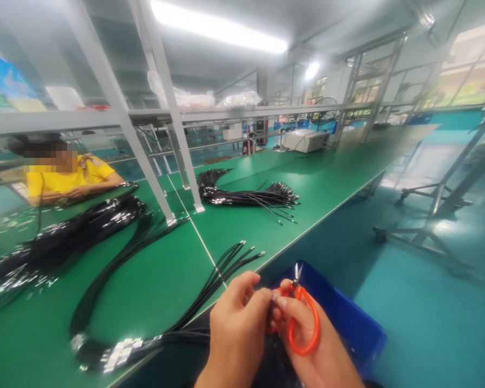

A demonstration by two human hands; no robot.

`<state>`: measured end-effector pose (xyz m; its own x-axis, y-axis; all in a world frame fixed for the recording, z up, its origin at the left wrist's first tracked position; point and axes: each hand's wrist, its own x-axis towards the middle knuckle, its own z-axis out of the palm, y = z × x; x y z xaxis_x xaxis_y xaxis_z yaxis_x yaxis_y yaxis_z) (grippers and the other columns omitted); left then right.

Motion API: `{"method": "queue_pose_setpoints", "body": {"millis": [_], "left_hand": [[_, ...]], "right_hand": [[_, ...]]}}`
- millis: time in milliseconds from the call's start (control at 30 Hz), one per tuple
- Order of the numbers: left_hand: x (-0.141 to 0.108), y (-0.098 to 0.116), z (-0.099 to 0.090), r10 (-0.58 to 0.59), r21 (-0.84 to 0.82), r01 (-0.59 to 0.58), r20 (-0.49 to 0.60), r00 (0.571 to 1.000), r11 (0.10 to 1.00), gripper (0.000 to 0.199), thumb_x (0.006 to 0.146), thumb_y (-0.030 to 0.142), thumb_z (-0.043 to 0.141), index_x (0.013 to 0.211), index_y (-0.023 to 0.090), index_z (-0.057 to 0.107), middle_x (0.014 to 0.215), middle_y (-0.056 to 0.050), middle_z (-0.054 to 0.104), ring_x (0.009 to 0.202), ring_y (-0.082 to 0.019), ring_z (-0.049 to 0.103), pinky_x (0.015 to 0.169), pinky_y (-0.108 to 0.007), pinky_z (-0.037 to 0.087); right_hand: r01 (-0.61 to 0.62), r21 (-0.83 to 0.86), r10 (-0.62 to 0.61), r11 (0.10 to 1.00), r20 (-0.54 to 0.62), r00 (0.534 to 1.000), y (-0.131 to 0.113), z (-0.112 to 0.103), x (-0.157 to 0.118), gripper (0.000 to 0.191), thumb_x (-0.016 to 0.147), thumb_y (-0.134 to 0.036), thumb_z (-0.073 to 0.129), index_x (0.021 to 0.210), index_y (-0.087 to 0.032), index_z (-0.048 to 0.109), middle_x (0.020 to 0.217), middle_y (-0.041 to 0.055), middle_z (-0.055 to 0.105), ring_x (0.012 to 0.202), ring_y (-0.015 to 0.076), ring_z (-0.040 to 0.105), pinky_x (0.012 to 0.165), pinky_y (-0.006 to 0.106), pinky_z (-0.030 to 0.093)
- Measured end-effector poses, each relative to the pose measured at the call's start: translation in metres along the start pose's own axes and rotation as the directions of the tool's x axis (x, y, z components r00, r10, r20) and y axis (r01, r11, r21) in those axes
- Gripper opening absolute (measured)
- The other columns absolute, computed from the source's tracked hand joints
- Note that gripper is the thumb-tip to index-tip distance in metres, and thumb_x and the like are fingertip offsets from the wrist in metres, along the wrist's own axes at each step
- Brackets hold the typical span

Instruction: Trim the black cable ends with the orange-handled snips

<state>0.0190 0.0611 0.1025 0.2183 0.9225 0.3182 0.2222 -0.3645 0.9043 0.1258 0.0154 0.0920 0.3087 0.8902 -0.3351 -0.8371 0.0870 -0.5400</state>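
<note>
My right hand (303,326) holds scissors with orange handles (316,328), their short metal blades pointing up and slightly apart. My left hand (237,318) is closed in a pinch, its fingertips meeting those of my right hand. Something small is pinched where they meet, mostly hidden by the fingers. Just left of my left hand, a bundle of black cables (181,337) runs off the table edge and passes behind it. Several loose cable ends with pale tips (242,253) fan out on the table above my left hand.
The green table (153,285) stretches far to the right. A second cable bundle (246,196) lies beyond grey shelf posts (181,118), and a large pile (64,237) lies left. A blue bin (359,323) sits below my hands. A person in yellow (76,172) sits opposite.
</note>
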Motion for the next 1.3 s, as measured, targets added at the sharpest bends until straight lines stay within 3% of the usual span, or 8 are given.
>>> {"method": "queue_pose_setpoints", "body": {"millis": [133, 333, 600, 867, 967, 1133, 1233, 1300], "left_hand": [[-0.001, -0.005, -0.003, 0.02, 0.02, -0.02, -0.021, 1.0, 1.0, 0.009, 0.076, 0.022, 0.063, 0.074, 0.023, 0.071, 0.088, -0.007, 0.067, 0.078, -0.022, 0.062, 0.069, -0.027, 0.047], [-0.009, -0.011, -0.003, -0.136, -0.287, 0.243, 0.345, 0.929, 0.927, 0.01, 0.078, 0.028, 0.064, 0.08, 0.018, 0.066, 0.073, -0.003, 0.068, 0.067, -0.019, 0.061, 0.065, -0.027, 0.048], [-0.002, -0.021, -0.006, -0.284, -0.376, 0.414, 0.354, 0.891, 0.829, 0.028, 0.067, 0.04, 0.075, 0.065, 0.014, 0.064, 0.053, 0.004, 0.053, 0.047, -0.008, 0.039, 0.046, -0.018, 0.032], [-0.008, -0.022, -0.005, -0.357, -0.499, 0.495, 0.351, 0.866, 0.711, 0.031, 0.064, 0.041, 0.078, 0.064, 0.015, 0.062, 0.053, 0.004, 0.053, 0.046, -0.006, 0.036, 0.045, -0.017, 0.027], [-0.008, -0.02, -0.006, -0.39, -0.516, 0.514, 0.336, 0.858, 0.685, 0.03, 0.062, 0.04, 0.079, 0.065, 0.015, 0.062, 0.054, 0.003, 0.056, 0.047, -0.006, 0.039, 0.046, -0.016, 0.029], [-0.006, -0.018, -0.006, -0.355, -0.491, 0.474, 0.32, 0.878, 0.731, 0.029, 0.063, 0.04, 0.078, 0.064, 0.015, 0.063, 0.051, 0.004, 0.052, 0.046, -0.005, 0.037, 0.046, -0.017, 0.028], [-0.006, -0.018, -0.005, -0.346, -0.474, 0.467, 0.322, 0.881, 0.747, 0.029, 0.065, 0.04, 0.077, 0.064, 0.015, 0.063, 0.05, 0.005, 0.05, 0.046, -0.006, 0.037, 0.046, -0.017, 0.029], [-0.007, -0.018, -0.004, -0.344, -0.475, 0.464, 0.321, 0.883, 0.748, 0.03, 0.064, 0.04, 0.077, 0.063, 0.015, 0.062, 0.051, 0.005, 0.05, 0.047, -0.006, 0.036, 0.046, -0.017, 0.028]], "right_hand": [[0.029, 0.007, -0.029, 1.0, 0.038, 0.999, -0.001, 0.003, 0.0, 0.02, 0.055, -0.016, 0.079, 0.072, -0.019, 0.069, 0.063, -0.0004, 0.065, 0.056, 0.013, 0.056, 0.054, 0.023, 0.049], [0.047, -0.011, -0.048, 0.999, -0.008, 0.999, 0.003, 0.007, -0.001, 0.021, 0.055, -0.018, 0.078, 0.073, -0.02, 0.068, 0.063, -0.0006, 0.064, 0.057, 0.0128, 0.054, 0.054, 0.022, 0.047], [0.285, -0.239, -0.272, 0.928, 0.084, 0.959, 0.003, 0.01, 0.006, 0.017, 0.073, -0.029, 0.073, 0.082, -0.021, 0.061, 0.07, -0.0036, 0.062, 0.061, 0.0106, 0.05, 0.058, 0.021, 0.042], [0.222, -0.219, -0.204, 0.95, 0.103, 0.974, 0.011, 0.01, 0.0, 0.02, 0.069, -0.024, 0.076, 0.08, -0.022, 0.058, 0.068, -0.0049, 0.059, 0.061, 0.0114, 0.053, 0.06, 0.022, 0.045], [0.325, -0.36, -0.323, 0.874, 0.066, 0.944, 0.014, 0.001, 0.004, 0.022, 0.068, -0.026, 0.077, 0.078, -0.023, 0.058, 0.058, -0.0067, 0.057, 0.049, 0.0101, 0.047, 0.049, 0.021, 0.04], [0.569, -0.537, -0.571, 0.623, 0.185, 0.8, 0.01, -0.007, 0.007, 0.013, 0.071, -0.023, 0.072, 0.08, -0.025, 0.063, 0.07, -0.0032, 0.061, 0.06, 0.0135, 0.055, 0.055, 0.023, 0.044], [0.583, -0.588, -0.543, 0.562, 0.27, 0.795, 0.005, -0.002, 0.004, 0.018, 0.071, -0.018, 0.069, 0.087, -0.025, 0.066, 0.072, -0.0024, 0.062, 0.061, 0.0138, 0.055, 0.056, 0.023, 0.045], [0.563, -0.574, -0.513, 0.595, 0.269, 0.815, 0.003, 0.003, 0.004, 0.016, 0.07, -0.018, 0.07, 0.084, -0.025, 0.065, 0.073, -0.0016, 0.064, 0.061, 0.0139, 0.057, 0.057, 0.023, 0.046]]}}
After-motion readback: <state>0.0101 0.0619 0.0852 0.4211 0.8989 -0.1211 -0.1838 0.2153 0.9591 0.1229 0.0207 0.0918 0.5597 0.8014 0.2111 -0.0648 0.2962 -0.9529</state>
